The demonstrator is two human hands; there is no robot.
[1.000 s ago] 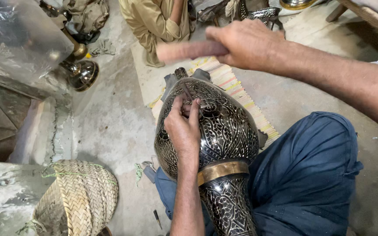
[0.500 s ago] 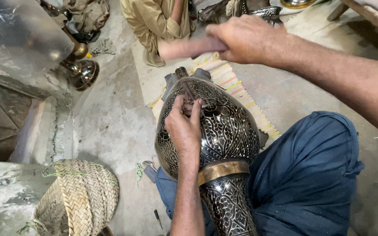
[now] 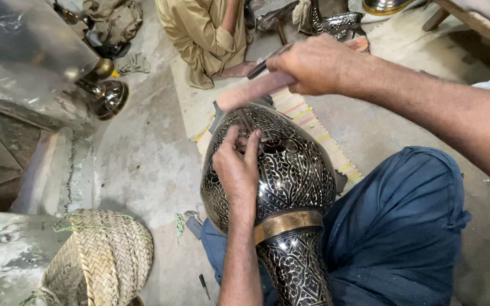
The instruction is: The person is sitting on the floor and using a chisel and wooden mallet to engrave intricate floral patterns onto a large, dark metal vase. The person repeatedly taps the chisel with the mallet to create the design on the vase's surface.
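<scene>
a person works on an engraved metal vase (image 3: 290, 175) resting across the lap

left hand (image 3: 238, 170) pinches a thin chisel (image 3: 246, 126) against the vase's belly; right hand (image 3: 313, 65) clenched around a wooden mallet (image 3: 250, 90) just above it; a woven basket (image 3: 100, 255) lies on the floor nearby

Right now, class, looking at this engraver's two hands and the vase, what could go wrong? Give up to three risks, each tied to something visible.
1. The left hand pinches a thin tool against the engraved vase; the wooden mallet in the right hand hangs just above, so a mis-hit might strike the fingers.
2. The vase's rounded body rests on the lap, so it may roll and the tool could skid across the pattern.
</scene>
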